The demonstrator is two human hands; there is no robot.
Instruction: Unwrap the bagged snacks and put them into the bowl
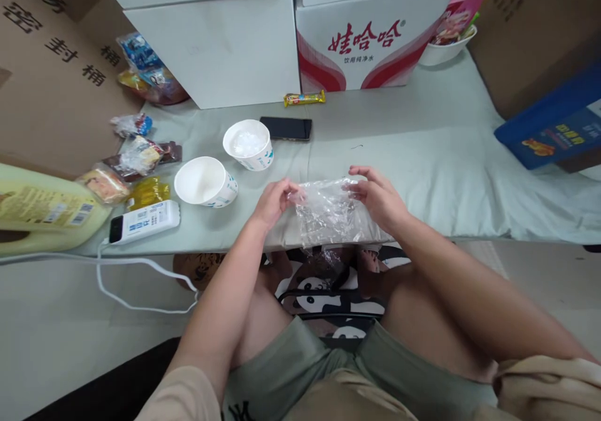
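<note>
Cups (220, 189) & phone (286, 129) sit nr L hand (271, 205).

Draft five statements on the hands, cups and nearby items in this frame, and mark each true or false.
1. The left hand and right hand both hold the clear plastic film. True.
2. The dark phone is in the right hand. False: the dark phone lies on the pale green cloth.
3. The paper cup nearer the phone has something clear or whitish in it. True.
4. The yellow-wrapped stick is inside a cup. False: the yellow-wrapped stick lies on the cloth, at the foot of the white boxes.
5. A blue package shows at the picture's right edge. True.
</note>
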